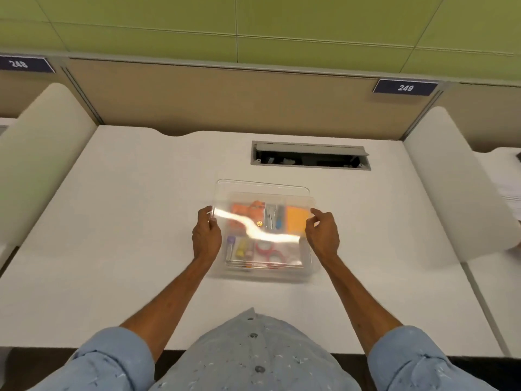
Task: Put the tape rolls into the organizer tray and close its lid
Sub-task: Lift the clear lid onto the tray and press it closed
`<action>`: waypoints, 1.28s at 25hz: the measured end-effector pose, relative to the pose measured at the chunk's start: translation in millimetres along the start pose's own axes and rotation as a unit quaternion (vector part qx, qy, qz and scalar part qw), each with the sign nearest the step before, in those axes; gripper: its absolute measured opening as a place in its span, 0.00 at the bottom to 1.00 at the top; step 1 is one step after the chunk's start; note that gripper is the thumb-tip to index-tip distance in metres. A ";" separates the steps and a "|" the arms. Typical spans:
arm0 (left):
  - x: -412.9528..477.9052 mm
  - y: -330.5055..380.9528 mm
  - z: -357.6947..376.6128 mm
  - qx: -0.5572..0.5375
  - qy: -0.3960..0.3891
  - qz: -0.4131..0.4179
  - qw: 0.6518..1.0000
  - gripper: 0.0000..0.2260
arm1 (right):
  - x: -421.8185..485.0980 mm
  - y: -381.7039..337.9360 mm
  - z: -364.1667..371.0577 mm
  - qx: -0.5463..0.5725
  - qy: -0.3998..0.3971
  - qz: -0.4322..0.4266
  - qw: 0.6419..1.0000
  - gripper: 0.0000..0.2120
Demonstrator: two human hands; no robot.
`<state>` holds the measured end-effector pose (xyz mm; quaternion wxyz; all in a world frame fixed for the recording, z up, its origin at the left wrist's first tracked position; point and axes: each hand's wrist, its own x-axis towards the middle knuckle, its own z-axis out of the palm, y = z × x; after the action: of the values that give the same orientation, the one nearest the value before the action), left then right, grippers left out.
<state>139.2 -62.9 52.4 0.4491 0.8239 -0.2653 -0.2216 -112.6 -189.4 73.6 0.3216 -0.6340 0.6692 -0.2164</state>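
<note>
A clear organizer tray [310, 268] stands in the middle of the white desk. Its clear lid [262, 187] hovers tilted just above it and catches a bright glare. My left hand [206, 238] grips the lid's left edge; my right hand [322, 234] pinches its right edge. Through the lid I see red tape rolls [269, 251] in the tray's front compartment. Other compartments hold orange items [248, 211], an orange pad [296, 221], metal tools and small tubes.
An open cable hatch [310, 156] is sunk into the desk [127, 221] behind the tray. Rounded white dividers [42, 153] stand on the left and right [456, 187]. A paper stack [511, 190] lies on the neighbouring desk at far right.
</note>
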 end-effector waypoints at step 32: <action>-37.0 -19.7 37.9 0.177 -0.063 0.135 0.973 0.26 | -16.9 34.0 5.1 -0.201 0.008 -0.069 0.977 0.26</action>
<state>92.9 -54.0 21.4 0.3044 0.8313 -0.4367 -0.1599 -133.3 -168.6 49.0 0.1662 -0.7286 0.6563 -0.1043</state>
